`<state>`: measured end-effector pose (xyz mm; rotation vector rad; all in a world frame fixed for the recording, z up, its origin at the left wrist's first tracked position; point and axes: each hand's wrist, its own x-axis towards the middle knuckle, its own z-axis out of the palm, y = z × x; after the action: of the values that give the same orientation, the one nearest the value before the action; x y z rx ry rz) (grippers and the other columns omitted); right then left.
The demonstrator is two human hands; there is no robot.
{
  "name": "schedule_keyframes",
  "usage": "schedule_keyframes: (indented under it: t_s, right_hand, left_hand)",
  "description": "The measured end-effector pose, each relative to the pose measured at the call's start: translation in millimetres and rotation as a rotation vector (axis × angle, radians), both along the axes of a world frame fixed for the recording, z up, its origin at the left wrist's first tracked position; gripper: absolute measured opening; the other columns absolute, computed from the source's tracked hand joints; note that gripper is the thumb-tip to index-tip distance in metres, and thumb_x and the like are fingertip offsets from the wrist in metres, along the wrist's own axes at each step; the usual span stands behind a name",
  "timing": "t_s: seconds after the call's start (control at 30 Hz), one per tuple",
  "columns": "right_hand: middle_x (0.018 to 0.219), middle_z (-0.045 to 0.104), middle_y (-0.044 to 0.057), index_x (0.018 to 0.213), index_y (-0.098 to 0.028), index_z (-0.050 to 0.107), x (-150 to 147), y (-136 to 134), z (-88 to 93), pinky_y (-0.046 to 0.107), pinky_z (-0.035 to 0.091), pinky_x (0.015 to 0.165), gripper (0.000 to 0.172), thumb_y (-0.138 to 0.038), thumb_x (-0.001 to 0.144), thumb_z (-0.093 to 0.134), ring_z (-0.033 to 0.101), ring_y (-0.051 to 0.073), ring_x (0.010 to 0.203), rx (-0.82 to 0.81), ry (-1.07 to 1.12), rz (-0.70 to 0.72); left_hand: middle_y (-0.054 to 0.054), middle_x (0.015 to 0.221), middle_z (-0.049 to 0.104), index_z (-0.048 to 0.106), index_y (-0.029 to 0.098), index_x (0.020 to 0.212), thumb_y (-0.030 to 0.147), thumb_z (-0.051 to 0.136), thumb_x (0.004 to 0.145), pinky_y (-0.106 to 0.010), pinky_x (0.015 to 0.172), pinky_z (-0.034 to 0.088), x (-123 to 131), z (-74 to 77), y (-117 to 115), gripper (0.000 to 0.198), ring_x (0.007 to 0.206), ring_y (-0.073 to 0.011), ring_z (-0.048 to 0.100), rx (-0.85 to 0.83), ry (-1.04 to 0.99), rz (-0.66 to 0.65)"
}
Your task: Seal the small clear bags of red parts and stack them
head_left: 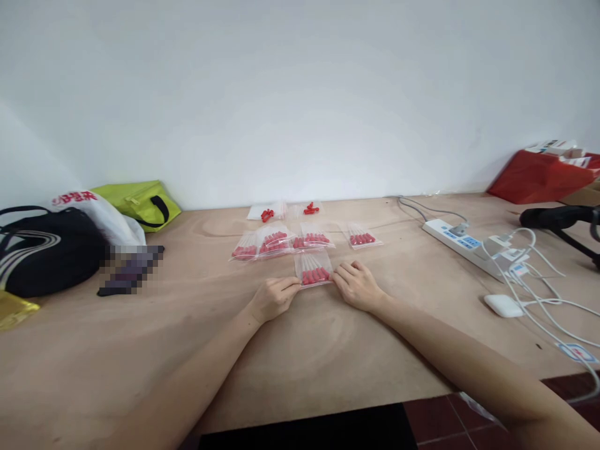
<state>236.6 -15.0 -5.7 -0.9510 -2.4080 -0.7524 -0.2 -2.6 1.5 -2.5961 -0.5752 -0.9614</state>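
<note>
A small clear zip bag point(315, 267) lies flat on the wooden table, with several red-ended pieces lined up side by side inside it. At its lower left corner my left hand point(276, 296) pinches the edge between closed fingers. My right hand point(356, 284) has its fingers closed on the lower right corner. Just beyond are similar filled bags: one at the left point(245, 246), an overlapping group in the middle point(274, 239), and a separate bag point(362, 235) to the right. Farther back, loose red pieces point(267, 215) rest on a clear bag, and more red pieces point(310, 208) lie beside them.
On the right, a white power strip point(462, 245) has plugs and tangled white cables, with a white charger case point(504, 305) nearby. A red bag point(539, 176) sits at the far right. A black bag point(56, 250) and a lime-green bag point(135, 200) stand at the left.
</note>
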Motion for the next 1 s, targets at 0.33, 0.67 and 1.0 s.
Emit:
schedule_keyframes:
  t_s: [0.33,0.67,1.0]
  right_hand:
    - [0.085,0.061,0.004,0.091,-0.019,0.058,-1.5,-1.9,-2.0,0.025,0.032,0.056,0.021,-0.033,0.088,0.043,0.053,0.013,0.071,-0.082,0.178,0.046]
    - [0.097,0.057,0.007,0.086,-0.021,0.048,27.6,-5.4,-4.3,0.026,0.049,0.062,0.015,-0.026,0.091,0.034,0.058,0.015,0.081,-0.483,0.898,0.228]
    - [0.101,0.055,0.01,0.081,-0.021,0.046,70.1,61.0,8.2,0.038,0.046,0.079,0.024,-0.043,0.086,0.039,0.055,0.021,0.093,-0.365,0.925,0.11]
  left_hand:
    - [0.0,0.08,0.066,0.059,0.016,0.08,0.014,0.045,0.083,-0.016,0.054,0.047,1.0,0.8,0.5,0.014,0.067,-0.008,0.062,-0.026,-0.012,-0.006]
    - [-0.004,0.099,0.062,0.058,0.017,0.098,0.018,0.045,0.083,-0.021,0.069,0.051,-2.0,-0.3,4.3,0.019,0.085,-0.0124,0.061,-0.193,-0.001,0.054]
    - [-0.002,0.093,0.063,0.06,0.019,0.092,0.02,0.044,0.083,-0.021,0.066,0.05,-2.7,-2.2,6.1,0.018,0.079,-0.0113,0.061,-0.268,-0.003,0.079]
